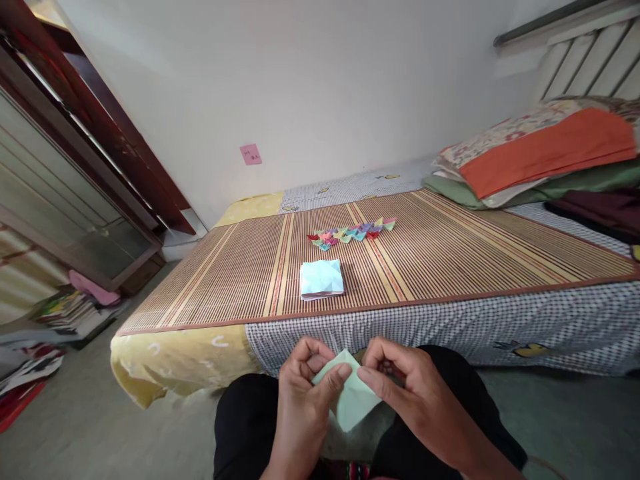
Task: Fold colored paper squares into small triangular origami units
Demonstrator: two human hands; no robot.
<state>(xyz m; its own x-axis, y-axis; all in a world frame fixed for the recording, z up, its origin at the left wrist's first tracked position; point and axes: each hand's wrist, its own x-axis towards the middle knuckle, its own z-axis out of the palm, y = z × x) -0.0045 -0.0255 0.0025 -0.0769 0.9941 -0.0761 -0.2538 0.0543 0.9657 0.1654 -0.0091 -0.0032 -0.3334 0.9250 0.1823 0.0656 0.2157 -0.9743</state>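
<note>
A pale green sheet of folding paper is held over my lap, one corner pointing up and one down. My left hand pinches its left side, thumb on the front face. At the upper right edge, my right hand pinches the same paper between thumb and fingers. Creases show faintly on the paper, and its back is hidden. On the bamboo mat ahead lies a stack of light blue paper. Behind that stack sits a cluster of small folded paper pieces in many colours.
The striped bamboo mat covers a bed with a checked sheet. Pillows and folded bedding are piled at the right. A pink note is on the wall. Books lie at the left by a glass-fronted cabinet.
</note>
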